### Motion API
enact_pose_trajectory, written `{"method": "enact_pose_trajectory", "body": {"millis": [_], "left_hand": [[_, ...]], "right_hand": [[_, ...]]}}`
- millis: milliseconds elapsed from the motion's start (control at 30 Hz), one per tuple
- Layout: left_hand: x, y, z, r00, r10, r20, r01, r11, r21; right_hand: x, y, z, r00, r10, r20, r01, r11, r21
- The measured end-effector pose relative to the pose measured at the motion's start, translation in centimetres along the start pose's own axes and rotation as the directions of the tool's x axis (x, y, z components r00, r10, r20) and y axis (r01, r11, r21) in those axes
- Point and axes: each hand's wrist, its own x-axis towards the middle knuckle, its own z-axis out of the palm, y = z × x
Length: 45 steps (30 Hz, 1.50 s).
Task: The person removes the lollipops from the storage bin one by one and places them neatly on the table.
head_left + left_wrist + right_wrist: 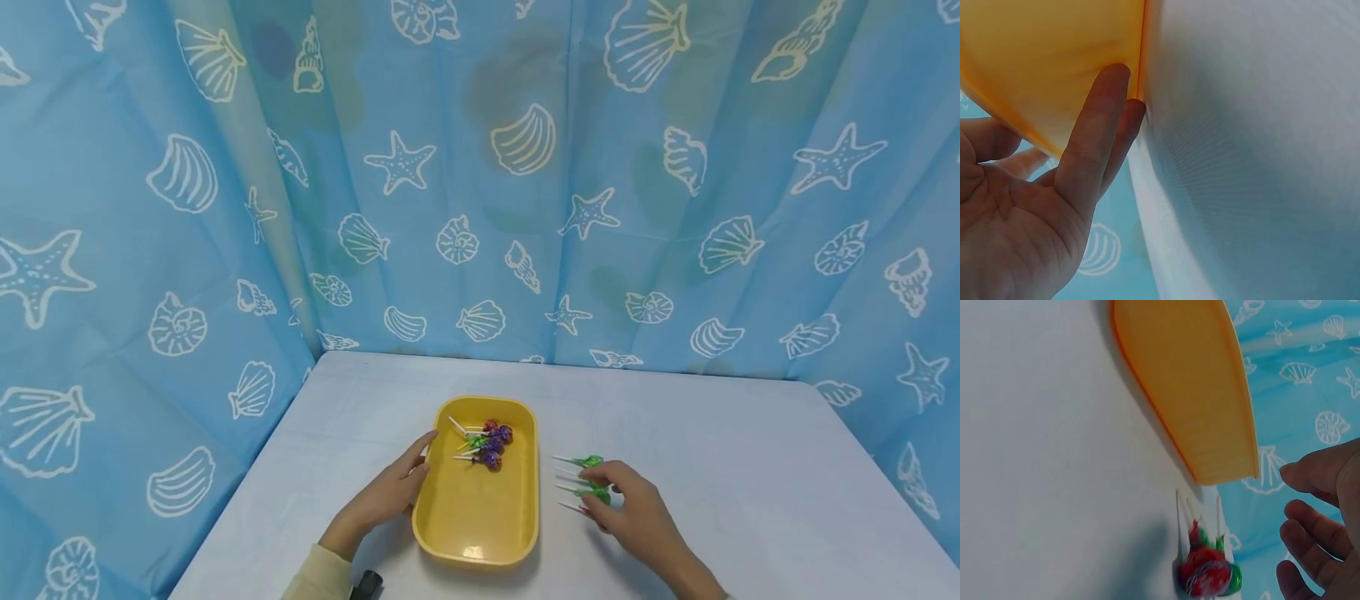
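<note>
Left hand (386, 498): fingers mostly straight against the tray (476, 521), no grip; a hard push might slide it into the loose sticks. Tray: small pile of lollipops (491, 446) toward its far end. Loose lollipops (592, 461): on the table, just right of the tray, closely ranked. Right hand (633, 512): thumb and fingers parted over them, nothing held; crowding could make a pinch snag a neighbour.
</note>
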Motion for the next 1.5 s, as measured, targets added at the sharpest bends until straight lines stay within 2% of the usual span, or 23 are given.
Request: {"method": "enact_pose_trajectory", "body": {"millis": [167,500,1133,1500], "left_hand": [[-0.1,0.1,0.0,1.0,-0.013,-0.006,0.013,1.0,0.009],[-0.1,0.5,0.1,1.0,-0.022,-0.005,0.023,1.0,0.022],[-0.1,0.5,0.1,1.0,-0.022,-0.012,0.022,0.999,0.037],[-0.1,0.4,0.1,1.0,-0.009,-0.009,0.01,0.999,0.046]], "right_hand": [[0.7,-1.1,0.3,0.999,-0.039,0.002,0.039,0.999,-0.006],[2.3,-2.7,1.2,0.998,-0.041,0.048,0.041,0.999,0.011],[3.8,-3.9,2.7,0.996,-0.054,0.075,0.051,0.998,0.04],[5.0,-4.9,3.4,0.993,-0.072,0.098,0.073,0.997,-0.007]]}}
